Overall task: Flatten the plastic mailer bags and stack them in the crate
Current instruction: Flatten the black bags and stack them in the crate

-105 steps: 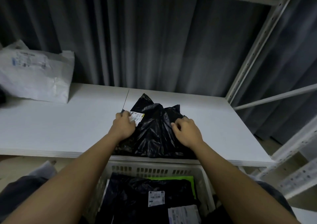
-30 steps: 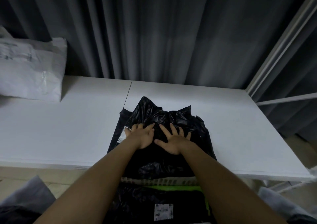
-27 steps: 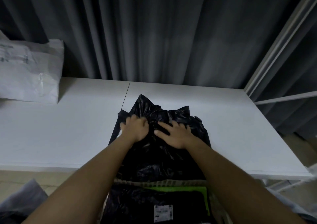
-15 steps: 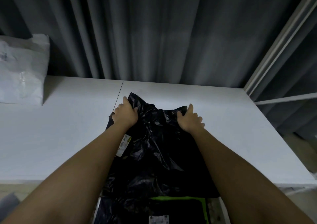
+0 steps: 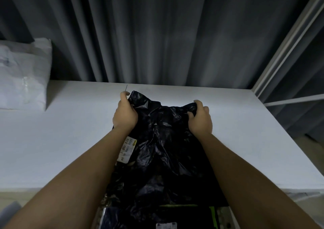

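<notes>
A crinkled black plastic mailer bag (image 5: 161,151) lies on the white table (image 5: 61,141), its near end hanging over the table's front edge. A white shipping label (image 5: 127,149) shows on its left side. My left hand (image 5: 124,114) grips the bag's far left corner. My right hand (image 5: 200,118) grips the far right corner. Below the table edge sits the crate (image 5: 229,216), mostly hidden by the bag, with black bags (image 5: 184,216) lying inside it, one with a green stripe.
A white mailer bag (image 5: 22,74) rests at the table's far left against the grey curtain (image 5: 157,32). A white metal rack post (image 5: 287,41) rises at the right. Grey fabric shows at the bottom left corner.
My hands went from pressing flat on the bag's middle to its far corners and closed on them. The bag has spread longer toward me, over the table edge.
</notes>
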{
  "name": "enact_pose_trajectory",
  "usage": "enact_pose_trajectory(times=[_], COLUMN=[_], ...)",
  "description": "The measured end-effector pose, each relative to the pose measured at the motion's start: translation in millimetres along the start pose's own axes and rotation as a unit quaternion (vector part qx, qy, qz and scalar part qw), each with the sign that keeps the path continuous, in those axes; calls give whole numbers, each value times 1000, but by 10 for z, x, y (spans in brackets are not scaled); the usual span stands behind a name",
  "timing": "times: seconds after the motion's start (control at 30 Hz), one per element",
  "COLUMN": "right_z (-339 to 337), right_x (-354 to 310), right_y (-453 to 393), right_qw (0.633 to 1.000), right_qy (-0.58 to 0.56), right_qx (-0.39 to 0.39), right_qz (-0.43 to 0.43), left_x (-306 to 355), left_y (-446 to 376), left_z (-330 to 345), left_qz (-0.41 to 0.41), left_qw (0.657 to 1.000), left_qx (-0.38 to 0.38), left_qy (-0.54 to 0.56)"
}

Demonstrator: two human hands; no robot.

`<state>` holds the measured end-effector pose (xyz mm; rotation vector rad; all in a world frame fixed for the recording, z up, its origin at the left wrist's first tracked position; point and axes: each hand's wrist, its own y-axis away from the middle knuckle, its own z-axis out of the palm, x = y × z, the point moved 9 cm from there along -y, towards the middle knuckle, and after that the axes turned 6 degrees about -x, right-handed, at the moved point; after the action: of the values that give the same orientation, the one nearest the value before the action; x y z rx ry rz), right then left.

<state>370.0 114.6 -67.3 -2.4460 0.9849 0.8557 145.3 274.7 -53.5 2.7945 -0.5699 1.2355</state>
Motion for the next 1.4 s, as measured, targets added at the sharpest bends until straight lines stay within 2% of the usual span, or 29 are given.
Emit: enact_pose_trajectory(times=[0.33,0.5,0.7,0.83,0.93,1.07,1.13,1.2,1.27,1.3,1.4], right_z=[-607,-668,-441,-370,-281,-261,-213,-157,-111,-45,425], right_x=[-68,-72,60,35,2,133,155,89,-138,-261,-403], right_y=[120,7,-151,-183,-195,-199,-194,-162,-77,-35,99], right_qw=[994,990,978,990,995,991,993,998,989,984,960], right_qy=[-78,-103,-198,-115,-41,-93,-87,-2,99,127,185], right_qx=[75,98,62,70,67,92,76,63,72,51,-148], right_qz=[-34,-19,11,-29,-55,-11,10,0,-81,-117,-149], left_x=[229,216,128,89,-30,-38,-66,-77,-22,31,147], left_y=[106,4,-80,-70,-77,-57,-66,-70,-21,29,206], left_z=[-667,-676,-448,-299,-131,30,94,135,182,233,540], left_qz=[29,24,42,44,-1,4,4,3,13,22,59], left_qw=[996,993,995,997,998,995,992,987,977,973,945], left_qx=[59,41,8,-5,-53,-100,-118,-117,-113,-129,-235], left_qy=[53,105,93,62,20,-13,-37,-106,-179,-188,-218])
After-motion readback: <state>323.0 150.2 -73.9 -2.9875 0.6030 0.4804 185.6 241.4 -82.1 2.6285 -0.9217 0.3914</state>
